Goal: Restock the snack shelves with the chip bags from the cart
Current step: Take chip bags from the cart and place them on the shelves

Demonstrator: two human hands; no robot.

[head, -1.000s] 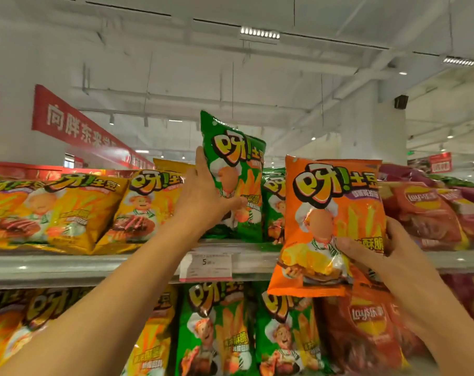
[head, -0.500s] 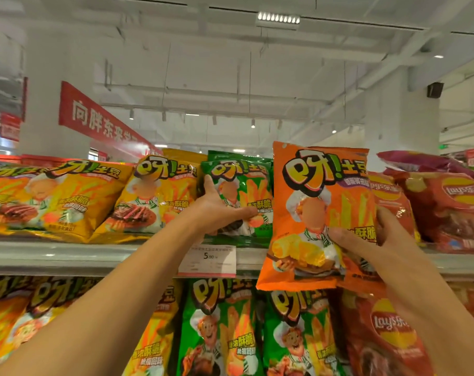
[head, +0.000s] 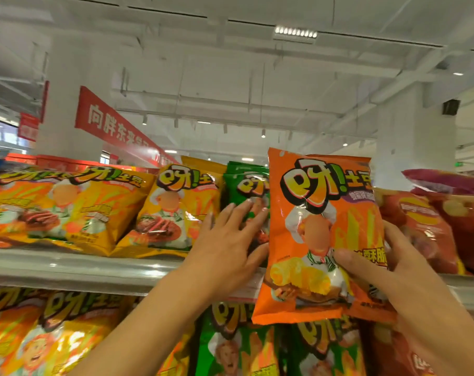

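Note:
An orange chip bag (head: 322, 234) is held upright in front of the top shelf (head: 67, 270); my right hand (head: 387, 272) grips its lower right side, thumb across the front. A second orange bag seems to sit behind it. A green chip bag (head: 242, 185) stands on the top shelf just left of the orange one. My left hand (head: 225, 248) lies flat against the green bag with straight fingers.
Yellow chip bags (head: 176, 207) fill the top shelf to the left, red Lay's bags (head: 425, 226) to the right. The shelf below holds yellow, green and red bags. A red banner (head: 113, 123) and white pillars stand behind.
The green bag went from raised in my left hand down onto the top shelf; that hand let go and now presses it flat. The orange bag has shifted slightly left.

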